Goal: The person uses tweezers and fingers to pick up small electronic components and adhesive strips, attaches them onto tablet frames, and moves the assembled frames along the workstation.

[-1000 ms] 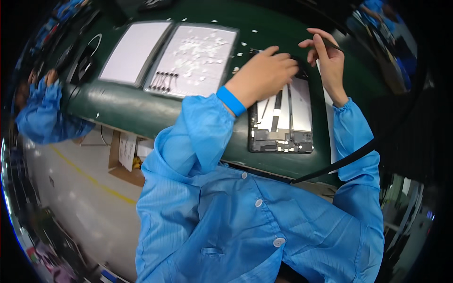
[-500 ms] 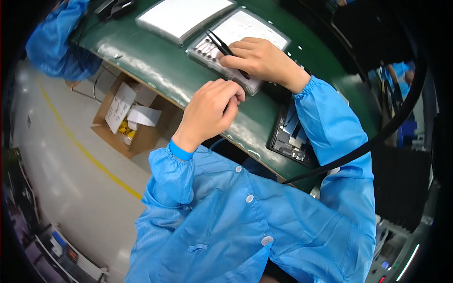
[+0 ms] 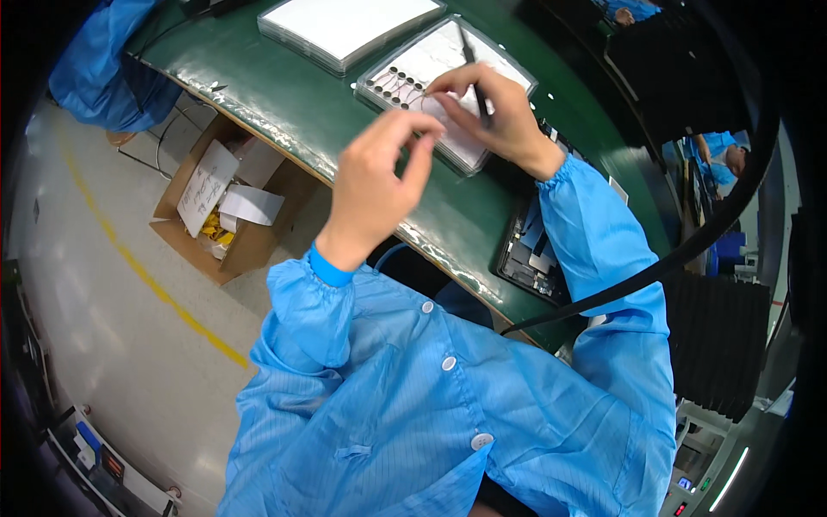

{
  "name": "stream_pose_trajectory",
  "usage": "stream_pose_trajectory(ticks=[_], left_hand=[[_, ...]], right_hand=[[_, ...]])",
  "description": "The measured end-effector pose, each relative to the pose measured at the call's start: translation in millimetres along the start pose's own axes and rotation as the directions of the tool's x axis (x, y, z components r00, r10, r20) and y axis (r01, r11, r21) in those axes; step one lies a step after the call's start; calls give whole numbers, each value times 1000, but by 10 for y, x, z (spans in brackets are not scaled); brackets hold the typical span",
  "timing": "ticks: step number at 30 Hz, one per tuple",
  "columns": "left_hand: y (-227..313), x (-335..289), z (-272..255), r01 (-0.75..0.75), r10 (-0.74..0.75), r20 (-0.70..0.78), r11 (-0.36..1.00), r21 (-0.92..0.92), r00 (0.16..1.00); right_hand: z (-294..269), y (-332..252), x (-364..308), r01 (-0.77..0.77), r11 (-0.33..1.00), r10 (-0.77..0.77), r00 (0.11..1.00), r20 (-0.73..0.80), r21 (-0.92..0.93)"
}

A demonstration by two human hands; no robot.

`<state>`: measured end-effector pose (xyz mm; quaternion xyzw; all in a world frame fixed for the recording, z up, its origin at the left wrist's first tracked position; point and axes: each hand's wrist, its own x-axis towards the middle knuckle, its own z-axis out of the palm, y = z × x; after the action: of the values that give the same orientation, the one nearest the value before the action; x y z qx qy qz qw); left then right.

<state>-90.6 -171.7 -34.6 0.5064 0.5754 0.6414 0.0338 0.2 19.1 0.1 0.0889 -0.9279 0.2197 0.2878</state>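
My right hand (image 3: 510, 122) is over a clear plastic tray (image 3: 517, 79) with a white lining. Black tweezers (image 3: 468, 53) are tucked in that hand, their tips pointing away from me. The right thumb and forefinger come together at a thin wire by the small round black parts (image 3: 394, 87), which sit in rows at the tray's left end with fine wires attached. Close by, in front of the tray's near edge, my left hand (image 3: 366, 189) is raised with thumb and forefinger drawn together. Whatever lies between those left fingertips is too small to make out.
Left of the tray lies a stack of clear trays with a white top (image 3: 349, 30). An opened electronic device (image 3: 527, 258) rests by my right forearm on the green table (image 3: 258, 116). A cardboard box (image 3: 185, 237) stands below the table edge; a black cable (image 3: 689, 250) crosses my right arm.
The tweezers have swung from pointing left over the parts to pointing away, back in my right hand. Its thumb and forefinger now pinch near the parts. My left hand has lifted slightly.
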Motion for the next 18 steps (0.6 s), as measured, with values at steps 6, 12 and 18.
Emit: stream_pose_trajectory(ticks=[6,12,18], left_hand=[[-142,368,-129,-13,19,-35,984,180,999],[-280,366,-160,110,-94,-136,987,118,986],[-380,378,-193,200,-200,-136,980,-13,970]], right_hand=[[25,-179,-83,-336,864,409,903,-133,375],[-165,-76,43,146,949,-70,962,263,-281],[-69,-87,189,649,627,-402,743,535,-431]])
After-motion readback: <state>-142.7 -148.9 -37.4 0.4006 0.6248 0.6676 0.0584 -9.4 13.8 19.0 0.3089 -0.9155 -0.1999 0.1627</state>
